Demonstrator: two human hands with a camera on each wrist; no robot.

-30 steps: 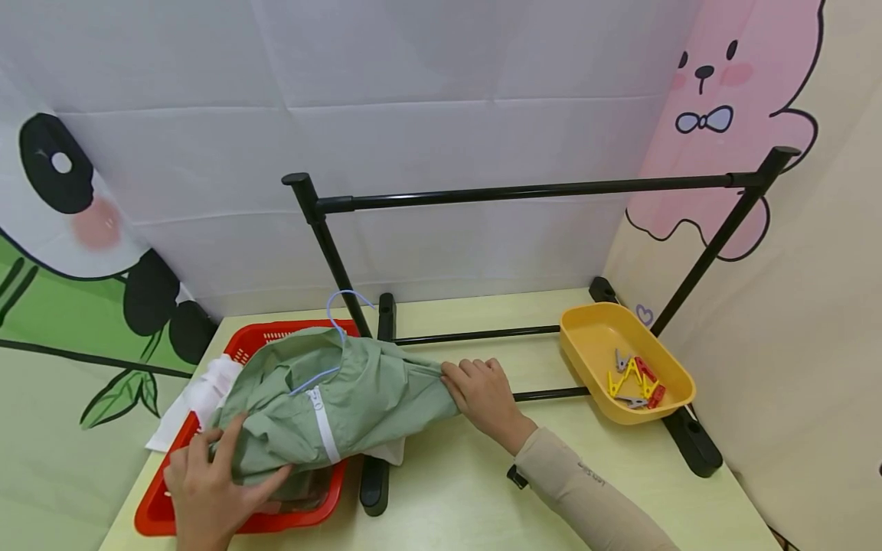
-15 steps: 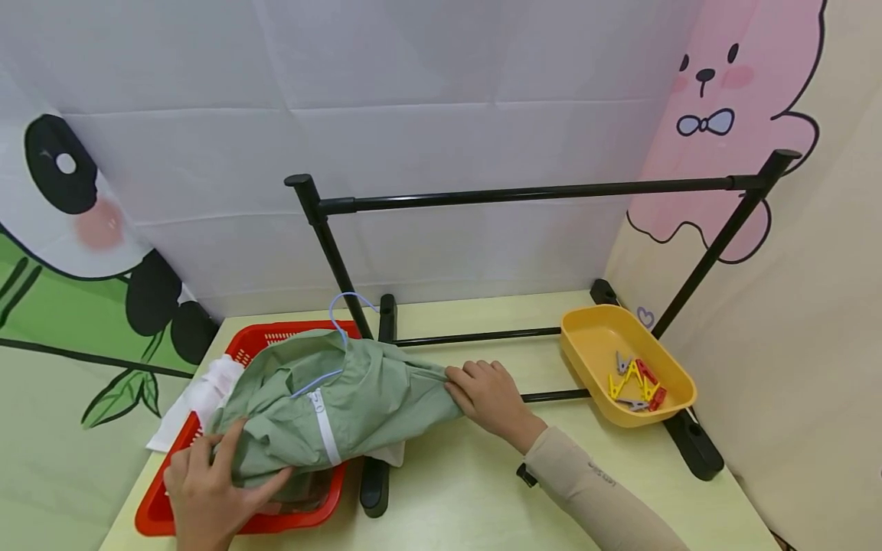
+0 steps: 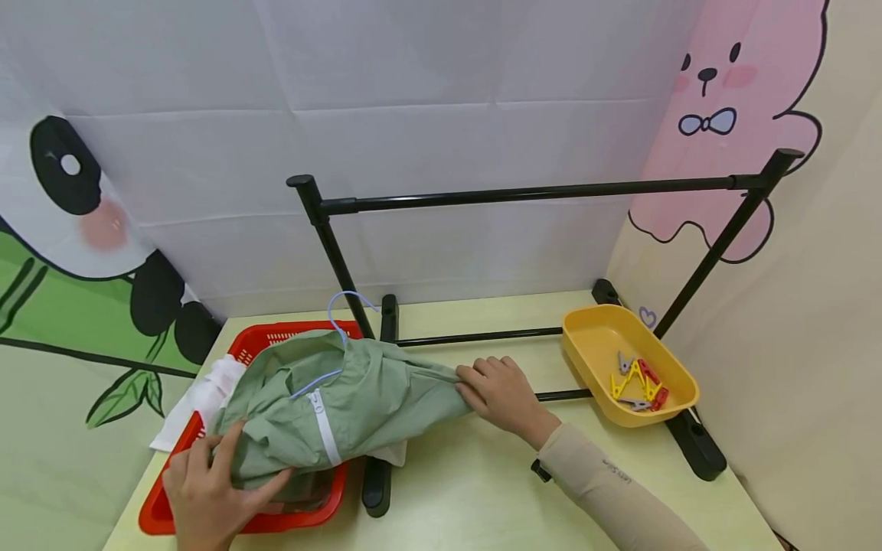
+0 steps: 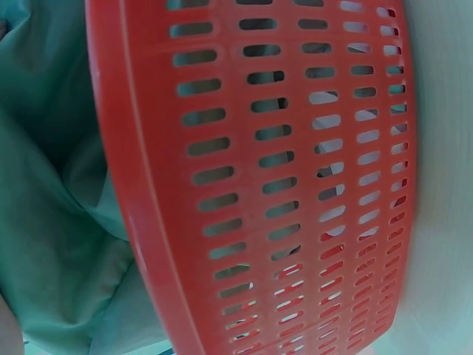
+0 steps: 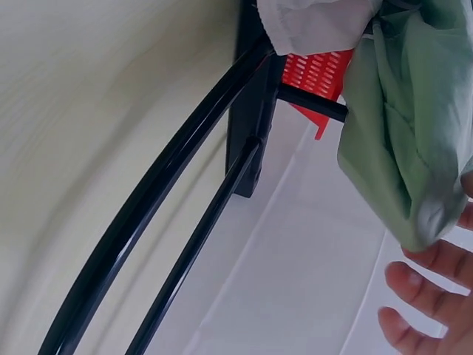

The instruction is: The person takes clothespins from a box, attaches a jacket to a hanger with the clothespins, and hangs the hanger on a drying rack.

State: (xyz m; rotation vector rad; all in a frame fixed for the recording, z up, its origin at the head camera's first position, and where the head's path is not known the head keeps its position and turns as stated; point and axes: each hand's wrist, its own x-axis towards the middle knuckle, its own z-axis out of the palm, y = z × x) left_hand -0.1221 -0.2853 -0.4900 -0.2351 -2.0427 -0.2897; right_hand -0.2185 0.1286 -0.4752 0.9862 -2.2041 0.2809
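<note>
The right hand (image 3: 506, 399) pinched the jacket (image 3: 377, 394); the left hand (image 3: 215, 490) spread its fingers wide. Fitting the hanger (image 3: 315, 384) seemingly called for straightening next.

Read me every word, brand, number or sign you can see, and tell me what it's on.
Right sleeve: a short line of dark lettering, possibly starting "Len"; too small and blurred to read with certainty.
I can make out no other words, brands or numbers in any view.
</note>
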